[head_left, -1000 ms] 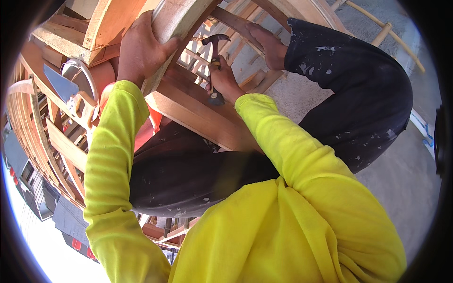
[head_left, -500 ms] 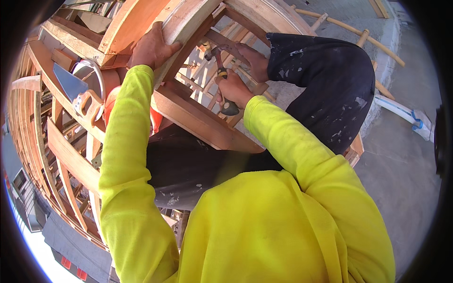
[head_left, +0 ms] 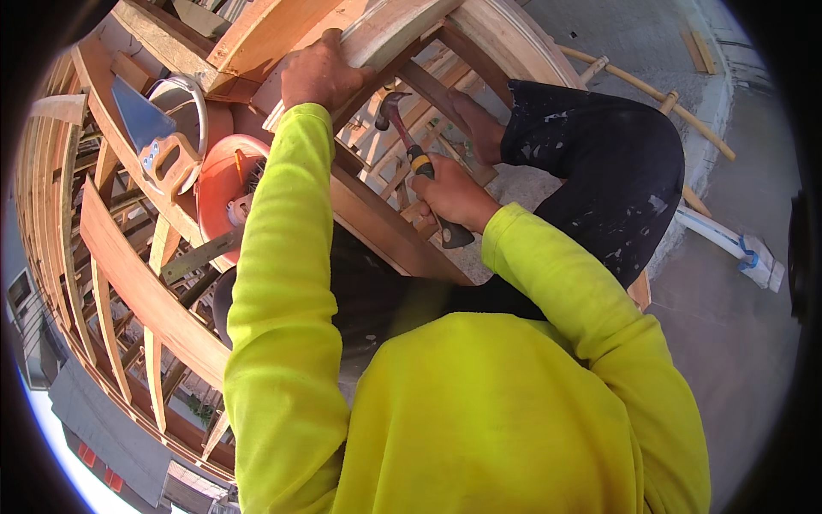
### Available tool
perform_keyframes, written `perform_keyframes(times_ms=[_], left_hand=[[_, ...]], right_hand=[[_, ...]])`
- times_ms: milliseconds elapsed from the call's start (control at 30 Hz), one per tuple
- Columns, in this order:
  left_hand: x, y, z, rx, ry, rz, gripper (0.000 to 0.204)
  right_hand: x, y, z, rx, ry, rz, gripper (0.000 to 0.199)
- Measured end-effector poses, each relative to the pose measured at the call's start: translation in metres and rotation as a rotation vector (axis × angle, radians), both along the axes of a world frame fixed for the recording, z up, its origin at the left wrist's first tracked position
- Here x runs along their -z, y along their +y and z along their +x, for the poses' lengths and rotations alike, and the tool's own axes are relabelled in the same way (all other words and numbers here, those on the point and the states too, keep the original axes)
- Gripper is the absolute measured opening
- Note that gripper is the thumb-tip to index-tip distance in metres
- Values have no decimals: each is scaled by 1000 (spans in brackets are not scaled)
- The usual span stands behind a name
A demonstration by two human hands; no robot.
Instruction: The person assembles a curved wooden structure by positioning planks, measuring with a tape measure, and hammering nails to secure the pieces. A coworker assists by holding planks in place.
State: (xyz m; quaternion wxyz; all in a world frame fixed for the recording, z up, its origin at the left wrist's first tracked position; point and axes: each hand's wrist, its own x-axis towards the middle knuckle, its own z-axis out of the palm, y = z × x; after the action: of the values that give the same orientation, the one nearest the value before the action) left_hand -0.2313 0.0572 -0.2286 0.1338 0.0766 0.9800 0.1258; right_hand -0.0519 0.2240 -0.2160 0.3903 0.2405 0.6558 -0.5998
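My left hand (head_left: 321,75) is closed over the near end of a pale curved wooden board (head_left: 402,27), its thumb pointing right along the top. My right hand (head_left: 455,193) grips a hammer (head_left: 420,163) by its black and yellow handle. The hammer's metal head (head_left: 390,110) points away from me, above the gaps of the wooden frame and apart from the board. A wooden beam (head_left: 390,227) of that frame runs between my legs, just left of the right hand.
At left, a blue-bladed handsaw (head_left: 175,158) leans by a white-rimmed bucket (head_left: 204,111). An orange bucket (head_left: 208,201) holds small dark items beside my left forearm. Curved timber ribs (head_left: 141,283) extend left. My bare foot (head_left: 476,128) rests beyond the hammer; concrete (head_left: 728,360) lies right.
The view has shifted, exposing more of the orange bucket. My left hand sits farther right in view, still on the board. My right hand and the hammer appear slightly lower and farther right.
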Motion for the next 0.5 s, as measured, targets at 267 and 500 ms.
perform_keyframes(times_ms=[267, 500], left_hand=[[3, 35, 18, -243, 211, -84, 62], [2, 26, 23, -361, 174, 124, 63]], right_hand=[[-182, 71, 34, 290, 39, -131, 47], [-152, 83, -171, -600, 931, 422, 48]])
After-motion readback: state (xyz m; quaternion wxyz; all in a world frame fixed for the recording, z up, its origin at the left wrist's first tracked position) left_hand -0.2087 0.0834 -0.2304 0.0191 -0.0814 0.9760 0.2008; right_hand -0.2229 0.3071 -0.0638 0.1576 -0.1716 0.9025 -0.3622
